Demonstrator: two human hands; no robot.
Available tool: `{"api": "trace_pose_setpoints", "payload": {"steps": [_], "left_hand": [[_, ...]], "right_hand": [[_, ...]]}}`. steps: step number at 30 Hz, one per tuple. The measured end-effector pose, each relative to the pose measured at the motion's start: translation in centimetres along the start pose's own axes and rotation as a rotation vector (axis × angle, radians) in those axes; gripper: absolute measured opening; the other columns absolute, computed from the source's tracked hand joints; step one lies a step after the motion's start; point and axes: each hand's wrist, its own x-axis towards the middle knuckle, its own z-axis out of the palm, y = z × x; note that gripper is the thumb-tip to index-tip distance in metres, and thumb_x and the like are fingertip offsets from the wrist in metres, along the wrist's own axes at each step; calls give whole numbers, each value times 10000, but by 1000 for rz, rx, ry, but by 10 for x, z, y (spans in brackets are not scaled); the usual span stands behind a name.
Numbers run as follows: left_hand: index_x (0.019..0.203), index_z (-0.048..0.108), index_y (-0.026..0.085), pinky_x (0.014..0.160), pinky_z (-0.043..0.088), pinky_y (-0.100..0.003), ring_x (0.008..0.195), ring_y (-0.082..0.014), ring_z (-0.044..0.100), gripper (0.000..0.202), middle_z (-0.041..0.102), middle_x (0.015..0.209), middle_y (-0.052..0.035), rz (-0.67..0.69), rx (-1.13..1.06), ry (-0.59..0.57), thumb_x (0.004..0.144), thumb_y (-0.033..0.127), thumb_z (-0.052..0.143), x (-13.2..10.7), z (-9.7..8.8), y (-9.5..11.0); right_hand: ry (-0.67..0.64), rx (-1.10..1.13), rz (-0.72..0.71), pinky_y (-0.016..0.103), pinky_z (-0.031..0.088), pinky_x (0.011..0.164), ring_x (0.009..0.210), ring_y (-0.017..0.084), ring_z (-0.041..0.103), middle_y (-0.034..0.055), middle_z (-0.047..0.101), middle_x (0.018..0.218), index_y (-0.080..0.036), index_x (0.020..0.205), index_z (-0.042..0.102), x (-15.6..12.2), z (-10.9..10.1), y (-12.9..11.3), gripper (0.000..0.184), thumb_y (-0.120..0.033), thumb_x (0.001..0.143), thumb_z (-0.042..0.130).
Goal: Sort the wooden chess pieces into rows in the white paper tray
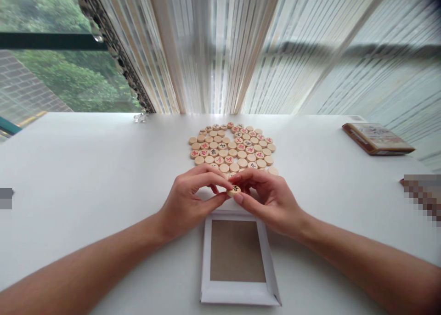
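Observation:
Between the fingertips of both hands is a round wooden Chinese chess piece (pixel 234 191) with a black character facing up. My left hand (pixel 193 193) pinches it from the left, thumb below and forefinger above. From the other side my right hand (pixel 270 200) grips the same piece with thumb and fingers. Just beyond the hands lie many more Chinese chess pieces (pixel 242 154), some with red or black characters showing, others blank side up. The hands hide the nearest of them. Below the hands sits a shallow white box (pixel 241 292) with a brown inside bottom.
A brown-edged flat box (pixel 379 138) lies at the back right of the white table (pixel 113 168). A small clear object (pixel 140 117) stands at the far edge on the left. Striped curtains (pixel 220 48) hang behind the table, beside a window.

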Motion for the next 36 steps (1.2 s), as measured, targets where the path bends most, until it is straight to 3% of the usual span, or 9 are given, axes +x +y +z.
{"api": "trace_pose_setpoints", "payload": {"steps": [4, 11, 17, 24, 36], "left_hand": [[959, 773, 178, 757, 597, -253, 867, -154, 686, 119, 702, 959, -59, -28, -1, 6, 875, 93, 769, 0, 0, -1], [923, 688, 149, 738, 571, -219, 839, -136, 678, 92, 691, 902, -33, -231, -180, 48, 848, 96, 684, 2, -1, -3], [894, 675, 137, 516, 518, -202, 581, -97, 610, 82, 656, 765, 0, -376, -327, 56, 826, 183, 664, 4, -2, 0], [866, 681, 138, 473, 545, -196, 554, -114, 644, 87, 650, 696, -2, -411, -274, 64, 800, 189, 658, 4, 3, -1], [836, 681, 136, 423, 554, -183, 518, -104, 627, 79, 640, 673, 1, -422, -242, 65, 794, 183, 634, 6, 3, 1]], "right_hand": [[13, -95, -45, 325, 508, 674, 749, 177, 598, 48, 708, 863, -201, 1057, 762, 1, -2, 1, 185, -325, 922, 788], [45, -171, -118, 359, 553, 744, 823, 202, 639, 65, 731, 949, -228, 1094, 744, -1, -7, -11, 205, -232, 894, 787], [-161, -349, -270, 328, 570, 766, 857, 198, 688, 56, 749, 960, -228, 1058, 702, -11, 7, -37, 256, -91, 842, 717], [-266, -692, -423, 379, 509, 772, 845, 227, 612, 71, 758, 953, -187, 1071, 704, -20, 21, -31, 182, -111, 913, 658], [-285, -823, -482, 375, 440, 758, 843, 219, 583, 76, 762, 968, -170, 1107, 734, -23, 26, -21, 128, -185, 1041, 626]]}}
